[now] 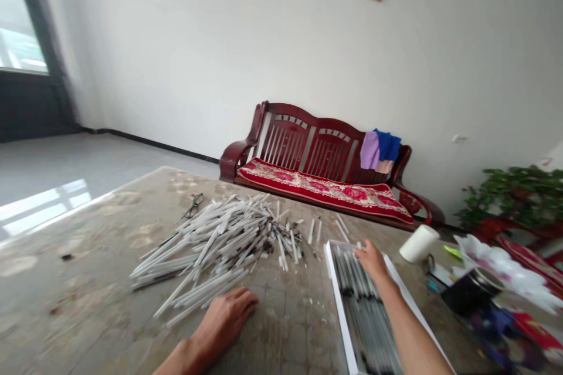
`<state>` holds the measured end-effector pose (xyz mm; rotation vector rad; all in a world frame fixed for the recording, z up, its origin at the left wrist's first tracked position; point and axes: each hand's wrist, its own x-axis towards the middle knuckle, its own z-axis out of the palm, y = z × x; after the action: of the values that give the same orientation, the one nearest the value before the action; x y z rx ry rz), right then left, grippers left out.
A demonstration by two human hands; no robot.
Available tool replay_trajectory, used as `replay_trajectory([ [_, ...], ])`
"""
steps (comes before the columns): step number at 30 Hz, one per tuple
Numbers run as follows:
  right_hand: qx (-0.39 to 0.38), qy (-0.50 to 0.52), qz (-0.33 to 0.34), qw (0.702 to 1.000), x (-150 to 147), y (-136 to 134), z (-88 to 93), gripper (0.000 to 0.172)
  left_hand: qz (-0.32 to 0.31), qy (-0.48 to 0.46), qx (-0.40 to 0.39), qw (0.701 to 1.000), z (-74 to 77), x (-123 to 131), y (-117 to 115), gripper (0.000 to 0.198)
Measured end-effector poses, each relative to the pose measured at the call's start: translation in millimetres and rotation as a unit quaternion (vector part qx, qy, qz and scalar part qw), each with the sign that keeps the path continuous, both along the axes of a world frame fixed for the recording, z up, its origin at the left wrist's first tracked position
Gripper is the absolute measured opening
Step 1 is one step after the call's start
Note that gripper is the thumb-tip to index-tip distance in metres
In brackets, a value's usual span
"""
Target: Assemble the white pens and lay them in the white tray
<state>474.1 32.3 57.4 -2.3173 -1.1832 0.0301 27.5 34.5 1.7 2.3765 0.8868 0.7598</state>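
Observation:
A loose heap of thin white plastic tubes (pixel 220 240), many with dark tips, lies across the middle of the worn table (pixel 74 281). My left hand (pixel 226 321) rests palm down on the tabletop, just in front of the heap, holding nothing. Further right stands a shallow white tray (pixel 338 266) packed with parallel rows of tubes that show dark insides. My right hand (pixel 373 261) lies over the tray's far end, fingers on the tubes. Whether those fingers grip a tube is hidden.
Black-framed glasses (pixel 192 206) lie behind the heap. A white roll (pixel 419 243), a dark jar (pixel 472 293) and crumpled white plastic (pixel 497 263) crowd the table's right side. Behind stand a red-cushioned wooden bench (pixel 308 140) and a green plant (pixel 510 196).

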Motion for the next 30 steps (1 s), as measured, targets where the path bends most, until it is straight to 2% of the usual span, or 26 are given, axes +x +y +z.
replay_trajectory([
  [5, -0.045, -0.008, 0.029, 0.999, -2, 11, -11.2, 0.024, 0.017, 0.020, 0.047, 0.999, 8.9, -8, 1, 0.023],
  [8, -0.025, -0.009, 0.034, 0.999, -11, 11, -11.1, 0.027, 0.083, 0.051, 0.058, 0.994, 14.3, -27, 6, 0.018],
  [10, 0.022, 0.010, 0.048, 0.999, -33, 11, -9.1, 0.029, 0.146, 0.066, 0.058, 0.985, 16.2, -43, 10, 0.018],
  [12, 0.076, 0.053, 0.089, 0.992, -71, 10, -8.7, 0.029, 0.208, 0.092, 0.046, 0.973, 17.0, -59, 14, 0.018],
  [15, 0.129, 0.137, 0.215, 0.958, -150, 6, -14.6, 0.026, 0.265, 0.143, 0.005, 0.954, 17.8, -74, 18, 0.020],
  [18, 0.140, 0.179, 0.306, 0.924, -229, 3, -26.8, 0.018, 0.271, 0.167, -0.016, 0.948, 20.4, -78, 18, 0.018],
  [21, 0.106, 0.131, 0.339, 0.925, -279, 3, -39.0, 0.026, 0.263, 0.170, -0.013, 0.950, 24.4, -75, 16, 0.016],
  [25, 0.080, 0.026, 0.351, 0.933, -300, 9, -47.2, 0.034, 0.252, 0.188, 0.001, 0.949, 30.0, -70, 14, 0.016],
  [30, 0.015, -0.126, 0.341, 0.931, -292, 20, -42.7, 0.034, 0.230, 0.239, -0.003, 0.943, 32.8, -62, 22, 0.018],
])
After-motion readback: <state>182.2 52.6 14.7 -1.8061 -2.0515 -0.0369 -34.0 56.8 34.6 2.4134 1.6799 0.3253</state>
